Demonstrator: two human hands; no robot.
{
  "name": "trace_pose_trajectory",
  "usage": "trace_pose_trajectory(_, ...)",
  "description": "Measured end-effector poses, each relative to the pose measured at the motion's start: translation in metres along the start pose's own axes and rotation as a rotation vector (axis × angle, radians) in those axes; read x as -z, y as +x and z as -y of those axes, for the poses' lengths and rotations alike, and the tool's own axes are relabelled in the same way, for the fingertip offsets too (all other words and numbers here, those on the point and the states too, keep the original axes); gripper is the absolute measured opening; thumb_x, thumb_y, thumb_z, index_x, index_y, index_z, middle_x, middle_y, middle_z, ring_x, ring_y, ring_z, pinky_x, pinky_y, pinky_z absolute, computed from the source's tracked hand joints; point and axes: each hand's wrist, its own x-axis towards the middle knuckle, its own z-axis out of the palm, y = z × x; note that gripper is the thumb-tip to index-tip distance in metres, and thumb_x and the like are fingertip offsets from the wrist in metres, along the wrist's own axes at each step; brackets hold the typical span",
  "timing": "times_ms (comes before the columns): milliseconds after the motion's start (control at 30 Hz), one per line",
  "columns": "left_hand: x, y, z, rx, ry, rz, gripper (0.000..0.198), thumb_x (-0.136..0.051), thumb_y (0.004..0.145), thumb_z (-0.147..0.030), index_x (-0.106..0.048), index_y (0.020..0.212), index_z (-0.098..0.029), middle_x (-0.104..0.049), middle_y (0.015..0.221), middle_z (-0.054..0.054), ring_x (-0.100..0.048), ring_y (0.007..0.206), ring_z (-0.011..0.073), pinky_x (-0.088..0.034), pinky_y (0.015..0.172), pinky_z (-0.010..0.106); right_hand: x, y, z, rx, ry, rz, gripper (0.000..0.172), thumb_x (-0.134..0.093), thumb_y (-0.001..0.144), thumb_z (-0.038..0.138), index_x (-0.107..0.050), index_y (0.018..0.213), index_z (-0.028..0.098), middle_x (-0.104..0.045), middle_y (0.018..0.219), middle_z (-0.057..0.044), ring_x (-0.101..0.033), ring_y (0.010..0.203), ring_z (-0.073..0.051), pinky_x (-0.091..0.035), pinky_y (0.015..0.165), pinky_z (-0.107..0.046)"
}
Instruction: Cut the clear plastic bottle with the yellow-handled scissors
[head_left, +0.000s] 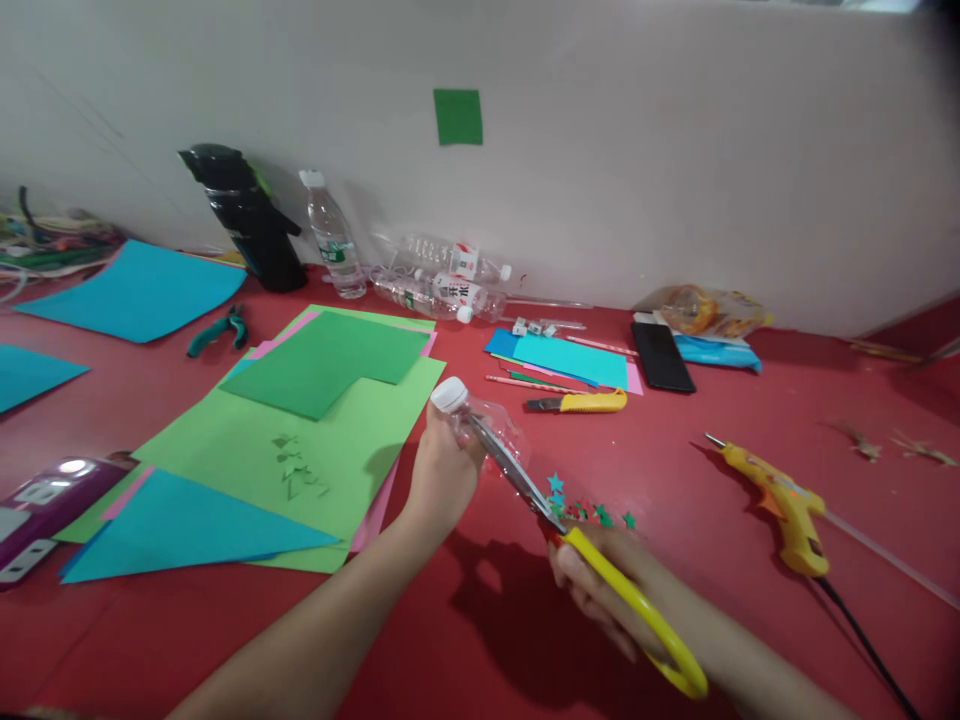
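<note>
Right hand [645,560] and left hand [446,470] are both gripping: the right round the yellow-handled scissors [600,570], the left on a clear bottle piece [504,420] in front of it. The blades point at the left fingers, so a slip on the smooth, curved plastic could nick them. Thin walls may also buckle under a hard squeeze — leaving a crooked, sharp edge; whether the blades bite now, I cannot tell. The white cap [450,394] sits by the blade tips and might block or deflect them. Smallest, the stars [555,483] lie just beyond the right hand — a careless sweep could scatter them.
</note>
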Motion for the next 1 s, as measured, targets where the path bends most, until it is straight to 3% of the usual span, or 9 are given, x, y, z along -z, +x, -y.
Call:
trace_pose_trajectory(267, -0.001, 0.001, 0.004, -0.05, -0.026, -0.012, 0.019, -0.063, 0.078, -0.022, -0.049, 0.091, -0.023, -0.062, 0.085, 0.001, -0.061, 0.08, 0.0184, -0.045, 0.078, 0.032, -0.003, -0.003, 0.016, 0.11, -0.038, -0.011, 0.053, -0.05, 0.088, 0.071, -0.035, 0.07, 0.024, -0.032, 0.057, 0.009, -0.028, 0.045, -0.007, -0.021, 0.036, -0.019)
trace_pose_trajectory(500, -0.001, 0.001, -0.001, -0.037, -0.042, -0.02, 0.021, -0.063, 0.075, -0.018, -0.049, 0.09, -0.021, -0.063, 0.085, 0.001, -0.061, 0.078, 0.0182, -0.046, 0.076, 0.032, -0.005, 0.003, 0.015, 0.153, -0.087, -0.051, 0.058, -0.048, 0.082, 0.08, -0.033, 0.068, 0.025, -0.033, 0.057, 0.008, -0.028, 0.045, -0.007, -0.021, 0.038, -0.022)
trace_pose_trajectory(667, -0.001, 0.003, 0.004, -0.05, -0.011, -0.052, 0.022, -0.065, 0.075, -0.019, -0.052, 0.091, -0.022, -0.064, 0.087, 0.002, -0.062, 0.081, 0.0198, -0.045, 0.08, 0.033, -0.002, 0.002, 0.02, 0.103, -0.043, 0.01, 0.058, -0.047, 0.082, 0.08, -0.034, 0.068, 0.025, -0.028, 0.05, 0.011, -0.025, 0.039, -0.006, -0.02, 0.034, -0.02)
trace_pose_trajectory(767, -0.001, 0.003, 0.008, -0.018, 0.023, -0.003, 0.026, -0.065, 0.076, -0.021, -0.051, 0.098, -0.022, -0.064, 0.094, 0.005, -0.062, 0.088, 0.022, -0.044, 0.085, 0.036, 0.002, -0.001, 0.021, 0.038, -0.028, 0.052, 0.054, -0.046, 0.086, 0.076, -0.038, 0.072, 0.024, -0.03, 0.05, 0.012, -0.026, 0.037, -0.006, -0.025, 0.034, -0.018)
trace_pose_trajectory(900, -0.001, 0.002, 0.007, 0.024, 0.033, 0.024, 0.027, -0.064, 0.077, -0.023, -0.05, 0.1, -0.021, -0.063, 0.089, 0.004, -0.063, 0.091, 0.0234, -0.044, 0.088, 0.037, 0.003, -0.003, 0.017, -0.005, -0.065, 0.015, 0.053, -0.046, 0.087, 0.075, -0.04, 0.074, 0.024, -0.032, 0.052, 0.011, -0.031, 0.038, -0.005, -0.027, 0.034, -0.016)
trace_pose_trajectory(1000, 0.0, 0.002, 0.005, 0.02, 0.048, 0.02, 0.026, -0.065, 0.077, -0.025, -0.051, 0.099, -0.021, -0.061, 0.084, 0.003, -0.063, 0.089, 0.0238, -0.044, 0.089, 0.037, 0.001, -0.002, 0.016, 0.054, -0.102, -0.008, 0.054, -0.046, 0.087, 0.075, -0.037, 0.072, 0.024, -0.032, 0.054, 0.01, -0.031, 0.039, -0.005, -0.024, 0.034, -0.017)
